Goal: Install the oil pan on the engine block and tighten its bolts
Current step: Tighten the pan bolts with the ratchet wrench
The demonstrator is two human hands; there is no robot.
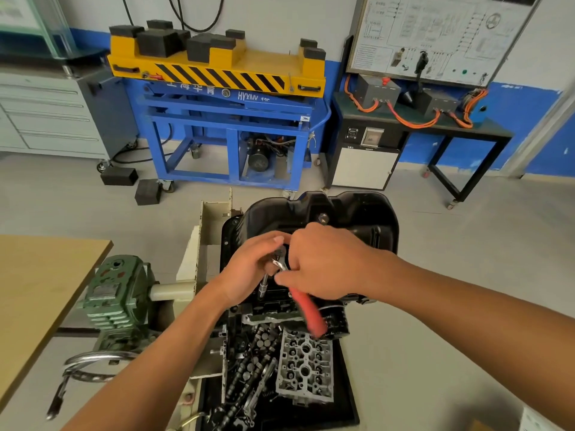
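left hand (249, 270), right hand (325, 262) — both gripping ratchet (308, 311) over oil pan (361, 213).

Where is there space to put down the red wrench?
The wooden table on the left is bare, and so is the grey floor right of the black tray. The tray is crowded with engine parts, and the left hand and right hand hold the wrench over the oil pan.

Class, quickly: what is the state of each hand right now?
Left hand: gripping the ratchet head.
Right hand: gripping the red handle.
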